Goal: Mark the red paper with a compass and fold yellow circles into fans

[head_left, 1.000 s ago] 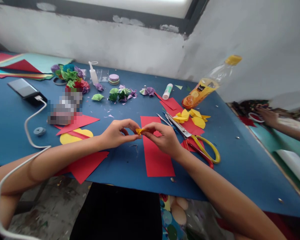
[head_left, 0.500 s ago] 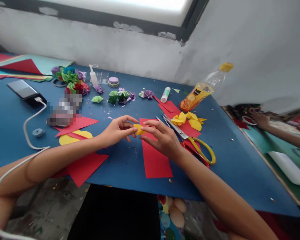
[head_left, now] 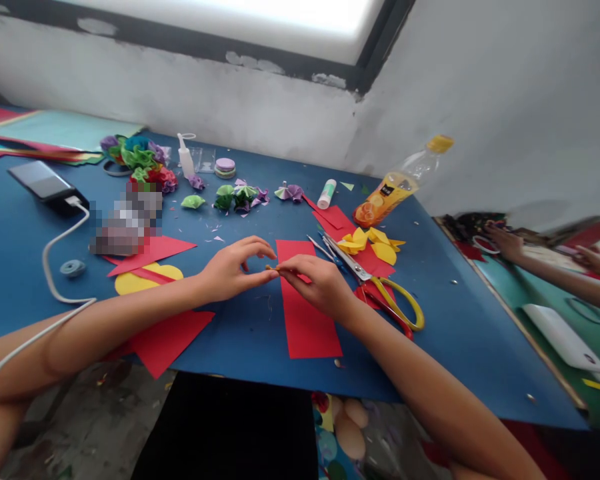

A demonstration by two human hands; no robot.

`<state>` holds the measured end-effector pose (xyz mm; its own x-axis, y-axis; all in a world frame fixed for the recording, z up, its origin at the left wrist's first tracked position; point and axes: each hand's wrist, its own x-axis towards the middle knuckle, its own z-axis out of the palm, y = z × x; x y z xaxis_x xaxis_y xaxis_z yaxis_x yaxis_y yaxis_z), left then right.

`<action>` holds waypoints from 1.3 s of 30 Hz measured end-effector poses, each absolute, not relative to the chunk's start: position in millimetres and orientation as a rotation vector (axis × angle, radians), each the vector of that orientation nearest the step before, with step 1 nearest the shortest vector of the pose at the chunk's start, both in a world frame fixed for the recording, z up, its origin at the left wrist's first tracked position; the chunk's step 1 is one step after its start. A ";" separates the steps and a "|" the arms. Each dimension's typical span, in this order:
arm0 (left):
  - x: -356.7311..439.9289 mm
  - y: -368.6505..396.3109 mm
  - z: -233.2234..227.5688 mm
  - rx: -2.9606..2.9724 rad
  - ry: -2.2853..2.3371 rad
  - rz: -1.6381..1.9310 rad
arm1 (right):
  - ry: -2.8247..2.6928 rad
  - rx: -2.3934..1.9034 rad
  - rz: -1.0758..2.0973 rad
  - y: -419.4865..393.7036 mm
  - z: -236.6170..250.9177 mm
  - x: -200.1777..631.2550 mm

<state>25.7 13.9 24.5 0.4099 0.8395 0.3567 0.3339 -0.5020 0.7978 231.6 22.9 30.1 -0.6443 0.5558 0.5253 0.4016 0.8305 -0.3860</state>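
Note:
My right hand [head_left: 323,287] pinches a small piece of yellow paper [head_left: 271,268] between thumb and fingertips; it is seen edge-on as a thin sliver. My left hand [head_left: 233,270] is open, thumb and index finger apart, its thumb tip right by the paper's left end. Whether the thumb touches it I cannot tell. Beneath my right hand lies a red paper strip [head_left: 307,333] on the blue table [head_left: 240,340]. Scissors with yellow handles [head_left: 405,307] and a second pair with red handles [head_left: 397,320] lie just right of that hand, beside folded yellow paper pieces [head_left: 385,250].
A juice bottle [head_left: 383,199] and a glue stick [head_left: 327,194] stand or lie behind. Green and purple paper flowers [head_left: 243,198], a white squeeze bottle [head_left: 185,160] and a phone [head_left: 43,180] with a white cable are farther back. Another person's arm [head_left: 545,267] reaches over the green table at right.
My left fingers have come off the yellow paper and spread apart. The paper has turned from face-on to edge-on in my right fingertips. The view has shifted slightly.

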 end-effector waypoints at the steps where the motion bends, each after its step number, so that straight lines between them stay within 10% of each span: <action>1: 25.6 13.8 25.0 2.038 0.975 1.010 | -2.346 -0.709 0.368 22.1 30.5 231.0; 39: 13.8 38.6 20.0 2.616 0.870 0.302 | -2.836 -0.621 0.093 38.1 13.2 228.4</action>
<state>13.8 38.6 20.0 0.7870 0.6110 0.0856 0.5326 -0.7428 0.4056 228.4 38.1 13.2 -0.8820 0.4193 0.2152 0.4042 0.9078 -0.1121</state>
